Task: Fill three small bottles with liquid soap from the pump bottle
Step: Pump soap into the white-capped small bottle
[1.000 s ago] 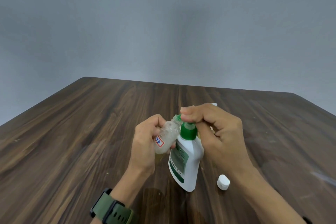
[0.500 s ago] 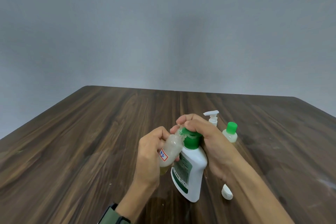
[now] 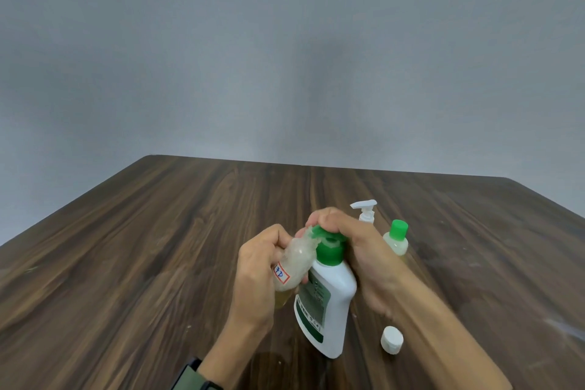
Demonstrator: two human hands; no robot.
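Since a second ago the right hand [image 3: 357, 247] has eased up on the green pump head [image 3: 318, 231], and two bottles behind it have come into view. The pump bottle [image 3: 329, 298] stands on the table [image 3: 158, 247]; the right fingers curl over its head. Just left of the pump bottle, the left hand [image 3: 256, 266] grips a small clear bottle [image 3: 296, 266], tilted, its mouth up against the spout. A green-capped bottle [image 3: 395, 239] and a white pump sprayer [image 3: 365, 210] stand behind the pump bottle to the right; a white cap [image 3: 392, 339] lies nearer, also to the right.
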